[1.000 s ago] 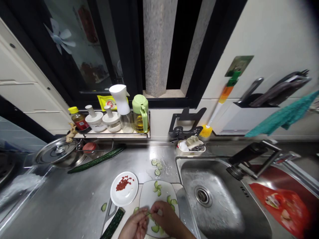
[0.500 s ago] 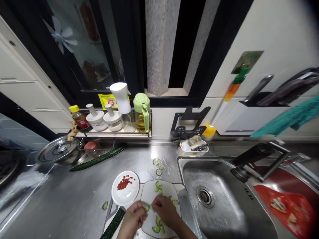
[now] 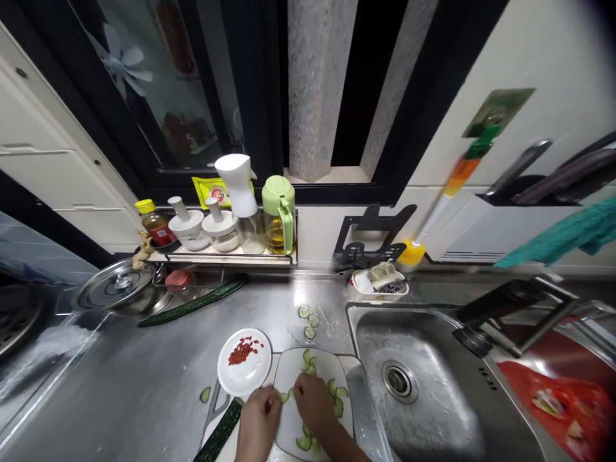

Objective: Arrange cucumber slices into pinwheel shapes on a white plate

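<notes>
A square white plate [image 3: 285, 431] lies in front of me, with cucumber slices [image 3: 337, 393] set out in curved clusters around it. At the plate's left rim my left hand [image 3: 260, 414] is pinched closed, a thin cucumber slice [image 3: 283, 398] showing at its fingertips. My right hand [image 3: 312, 398] reaches over the plate with fingers curled and closed close to that slice; its fingertips hide whatever they grip. A round white dish [image 3: 235, 382] holding small red berries [image 3: 242, 351] sits behind my left hand. To the left of that hand lies a cut cucumber [image 3: 220, 434].
A sink [image 3: 423, 340] with a black faucet [image 3: 495, 311] is at the right. Loose cucumber slices [image 3: 309, 332] lie on the steel counter [image 3: 158, 385]. Behind are a whole cucumber [image 3: 192, 303], a lidded pot [image 3: 120, 289] and a condiment shelf [image 3: 231, 258].
My left hand has turned, now showing more of its back, and stays by the plate's left rim. The right hand has shifted slightly, uncovering more slices at the plate's right.
</notes>
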Demonstrator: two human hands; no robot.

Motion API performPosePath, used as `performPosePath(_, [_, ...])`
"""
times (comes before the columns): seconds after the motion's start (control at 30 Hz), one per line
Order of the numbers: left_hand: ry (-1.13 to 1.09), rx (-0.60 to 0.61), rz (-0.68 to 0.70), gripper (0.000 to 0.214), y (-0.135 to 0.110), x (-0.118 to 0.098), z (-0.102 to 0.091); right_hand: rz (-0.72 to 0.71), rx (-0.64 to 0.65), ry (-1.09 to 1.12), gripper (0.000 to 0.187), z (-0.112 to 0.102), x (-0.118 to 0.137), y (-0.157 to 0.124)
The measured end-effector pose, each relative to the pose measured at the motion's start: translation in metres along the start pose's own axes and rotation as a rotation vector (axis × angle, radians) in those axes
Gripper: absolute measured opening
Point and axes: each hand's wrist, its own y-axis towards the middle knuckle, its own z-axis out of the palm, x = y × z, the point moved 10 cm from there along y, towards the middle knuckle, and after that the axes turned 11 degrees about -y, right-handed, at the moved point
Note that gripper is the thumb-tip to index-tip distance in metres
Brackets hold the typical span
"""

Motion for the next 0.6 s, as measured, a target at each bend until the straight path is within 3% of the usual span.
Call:
performPosePath(0.37, [0.023,-0.083,0.025,0.018,-0.002,-0.002,-0.003,-0.066,-0.052,-0.098,0.028,-0.002,0.015,-0.002])
performPosePath(0.5, [-0.04,-0.107,0.044,0.029,-0.003,0.002,-0.004,-0.081,-0.059,-0.114,0.027,-0.003,0.016,-0.004])
performPosePath(0.6, [-0.041,-0.103,0.074,0.027,-0.003,0.001,-0.003,-0.091,-0.066,-0.125,0.026,-0.004,0.017,-0.004])
